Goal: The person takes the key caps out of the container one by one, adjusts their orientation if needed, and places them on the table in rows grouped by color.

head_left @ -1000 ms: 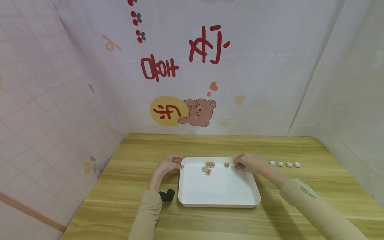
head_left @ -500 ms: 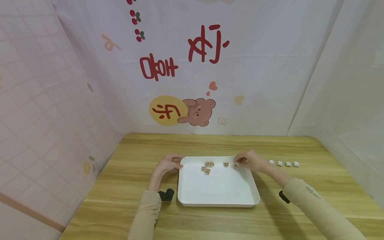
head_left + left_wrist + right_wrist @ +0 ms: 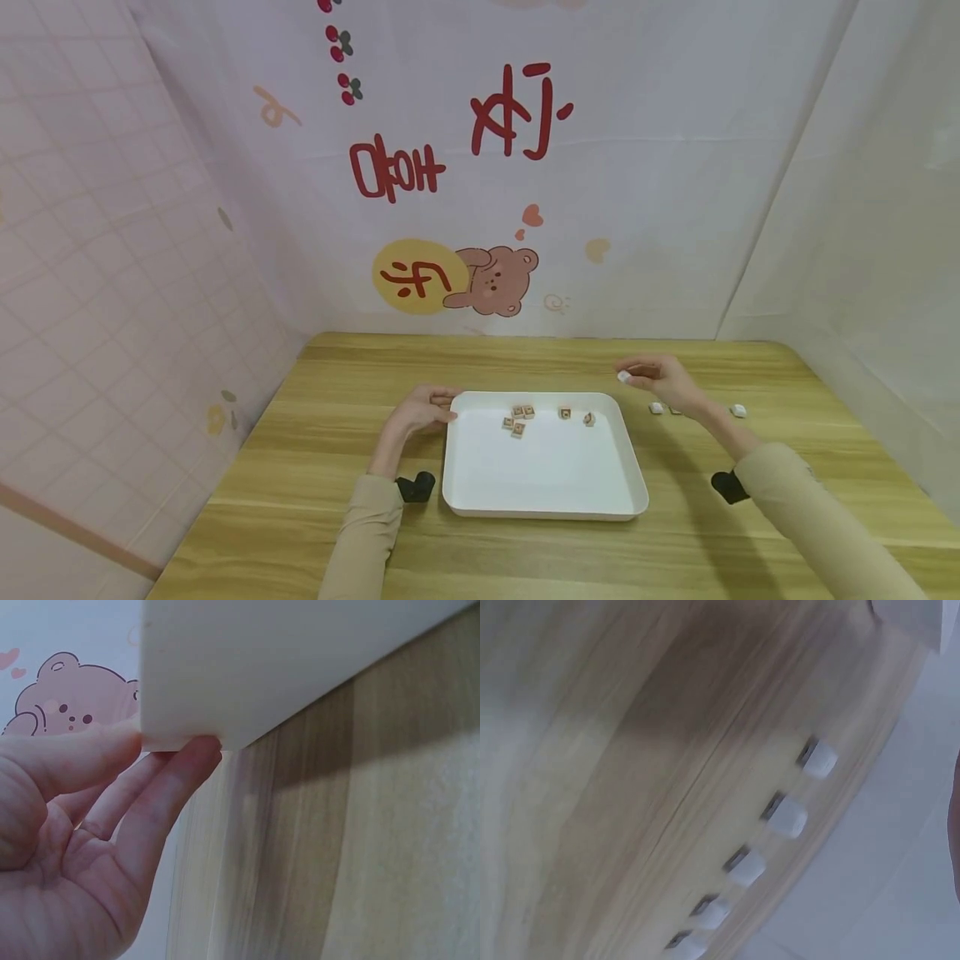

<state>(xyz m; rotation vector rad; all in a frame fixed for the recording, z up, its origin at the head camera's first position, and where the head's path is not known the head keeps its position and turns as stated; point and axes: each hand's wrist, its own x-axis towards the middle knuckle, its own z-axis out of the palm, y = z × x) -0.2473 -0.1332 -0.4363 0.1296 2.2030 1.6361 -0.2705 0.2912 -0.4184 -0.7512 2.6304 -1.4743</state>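
Observation:
My left hand (image 3: 427,408) holds the back-left corner of a white tray (image 3: 547,510). In the left wrist view, the thumb and fingers of that hand (image 3: 97,825) pinch the tray's rim. Above the tray's back-right corner, my right hand (image 3: 663,383) pinches a small white keycap (image 3: 624,377) between thumb and fingertips. Inside the tray lie several keycaps with brown undersides up: a cluster (image 3: 518,422) at the left, one (image 3: 564,412) further right, and a tilted one (image 3: 588,419) near the right wall. Only a sliver of the right hand (image 3: 955,832) shows in the right wrist view.
Right of the tray, a row of white keycaps (image 3: 738,411) stands on the wooden table (image 3: 810,467), partly hidden by my right wrist. The right wrist view shows several in that row (image 3: 786,817). A printed white curtain (image 3: 637,167) closes off the back.
My right hand has risen out of the tray and moved right with a white keycap, leaving a tilted keycap behind in the tray. The left hand has stayed at its corner.

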